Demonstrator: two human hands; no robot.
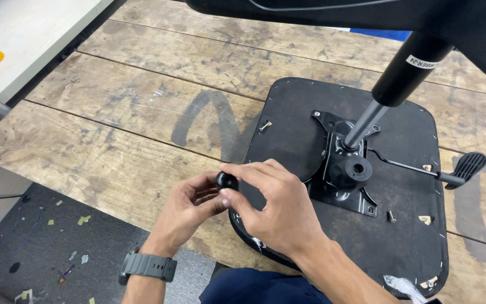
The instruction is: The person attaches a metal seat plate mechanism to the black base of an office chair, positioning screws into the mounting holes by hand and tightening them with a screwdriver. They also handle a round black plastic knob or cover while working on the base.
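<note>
Small black knob (226,180) is pinched between left hand (184,214) and right hand (274,211) beside the upturned chair seat (299,124) on the wooden worktop (130,112); both grips are best kept snug, the knob held square.

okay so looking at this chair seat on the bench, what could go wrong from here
The black knob is pinched only by fingertips of the left hand and right hand near the bench edge; it might slip to the floor. Two loose screws lie on the seat and could roll off if it shifts.
</note>
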